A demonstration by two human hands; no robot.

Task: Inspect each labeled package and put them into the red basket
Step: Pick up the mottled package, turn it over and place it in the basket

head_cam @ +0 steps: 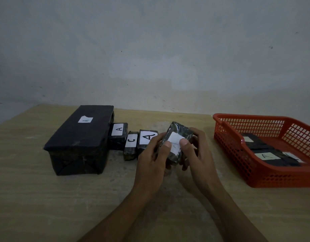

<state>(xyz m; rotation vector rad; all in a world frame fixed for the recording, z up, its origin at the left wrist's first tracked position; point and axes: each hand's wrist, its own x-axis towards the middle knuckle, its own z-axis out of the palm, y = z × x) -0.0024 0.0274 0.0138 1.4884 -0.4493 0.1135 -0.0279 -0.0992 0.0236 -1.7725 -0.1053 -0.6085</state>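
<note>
Desk (46, 198), wood-grain, carries everything. Largest item: big black box (80, 138) toward the desk's back-left, white label reading "A". Next, red basket (255, 179) at the desk's right edge, already holding dark packages; one label there reads "A", the others I cannot read. Beside the big box, a row of three small packages: one marked "A" (119, 135), one marked "C" (131, 145), a third marked "A" (147, 138), partly hidden behind my left hand (150, 154). Held package (178, 142), black and glossy, is lifted above mid-desk, gripped from both sides, left hand and right hand (194, 154) curled around it, thumbs pressing on its white label. Label writing mostly covered; cannot read it. Its long axis tilts away toward the back edge. The basket lies to the right of the hands, right hand nearer, so I judge the drop falls to that hand.
</note>
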